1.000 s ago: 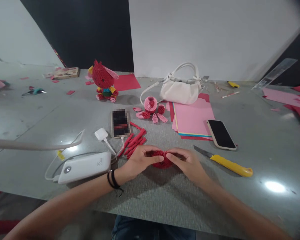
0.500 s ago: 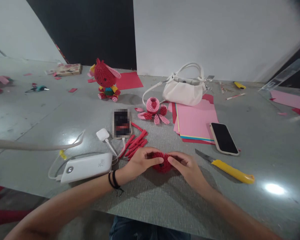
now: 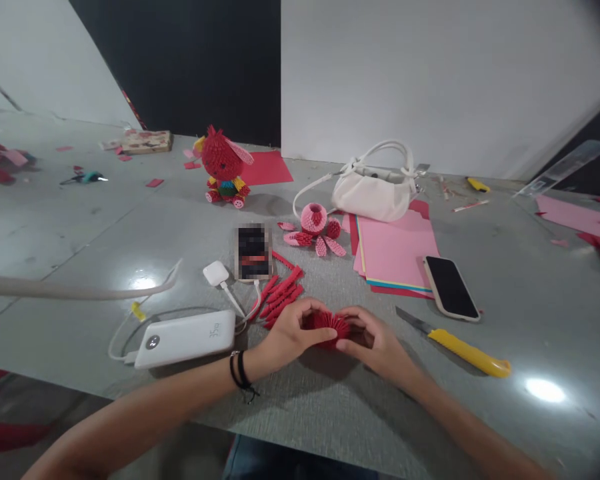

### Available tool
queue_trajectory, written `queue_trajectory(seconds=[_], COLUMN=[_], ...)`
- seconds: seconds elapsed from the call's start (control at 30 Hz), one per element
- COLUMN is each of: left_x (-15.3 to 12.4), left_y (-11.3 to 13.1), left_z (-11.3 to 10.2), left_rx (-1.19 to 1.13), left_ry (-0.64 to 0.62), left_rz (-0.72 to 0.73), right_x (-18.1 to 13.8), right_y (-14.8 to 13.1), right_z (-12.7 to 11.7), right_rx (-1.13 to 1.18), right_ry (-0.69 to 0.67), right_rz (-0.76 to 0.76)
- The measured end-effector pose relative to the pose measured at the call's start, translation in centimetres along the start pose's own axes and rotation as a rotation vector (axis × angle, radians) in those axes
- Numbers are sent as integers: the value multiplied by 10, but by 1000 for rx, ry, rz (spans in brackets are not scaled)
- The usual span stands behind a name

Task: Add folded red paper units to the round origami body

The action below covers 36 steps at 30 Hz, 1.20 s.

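- The red paper piece (image 3: pixel 330 325), a small ribbed, fan-like round of folded units, sits low over the near middle of the desk (image 3: pixel 330 413), directly between the two hands. Whether it rests on the surface or is lifted just clear cannot be told.
- It lies to the right of the left hand (image 3: pixel 287 333) and to the left of the right hand (image 3: pixel 375 340). Both touch it, so neither is nearer.
- Being roundish, it shows no clear long axis; its ribs radiate from the centre, and its face tilts up toward the camera.
- Left grip: closed on the piece's left edge, thumb along the near rim, fingers curled round the far side. Dark bands (image 3: pixel 241 373) circle that wrist.
- Right grip: closed on the right edge, fingers bent inward, thumb tip pressing at the near rim.
- Both forearms come in from the near edge and converge, wrists low, palms turned toward each other.
- Loose red units (image 3: pixel 280 293) lie just beyond the left hand, a white power bank (image 3: pixel 185 338) to its left, and a yellow-handled knife (image 3: pixel 467 350) to the right.
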<state>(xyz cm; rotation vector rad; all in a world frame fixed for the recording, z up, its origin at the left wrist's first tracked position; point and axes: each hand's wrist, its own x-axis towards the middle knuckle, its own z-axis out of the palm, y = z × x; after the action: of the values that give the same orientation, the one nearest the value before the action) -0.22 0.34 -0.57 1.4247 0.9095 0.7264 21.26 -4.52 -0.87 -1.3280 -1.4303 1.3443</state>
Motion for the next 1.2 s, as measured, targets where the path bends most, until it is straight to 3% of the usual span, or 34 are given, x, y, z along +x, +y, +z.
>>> queue_trajectory(seconds=[0.1, 0.27, 0.4, 0.57, 0.67, 0.8, 1.03, 1.2], left_x=[-9, -24, -27, -27, -26, -21, -1, 10], left_y=[7, 15, 14, 11, 11, 15, 14, 14], left_z=[3, 9, 11, 12, 12, 7, -1, 5], left_rx=[11, -29, -91, -85, -153, -179, -209, -226], left_ry=[-37, -249, -409, -504, -485, -461, -144, -48], left_rz=[45, 65, 30, 38, 13, 12, 53, 34], right_x=[6, 35, 75, 117, 127, 119, 57, 24], right_y=[1, -9, -27, -35, -31, -31, -37, -32], right_z=[-14, -22, 1, 43, 53, 35, -18, -36], right_rx=[22, -142, -322, -381, -337, -191, 71, 112], right_ry=[-73, -24, -35, -185, -185, -54, 23, 65], right_rz=[-26, -85, -253, -431, -457, -401, -216, -121])
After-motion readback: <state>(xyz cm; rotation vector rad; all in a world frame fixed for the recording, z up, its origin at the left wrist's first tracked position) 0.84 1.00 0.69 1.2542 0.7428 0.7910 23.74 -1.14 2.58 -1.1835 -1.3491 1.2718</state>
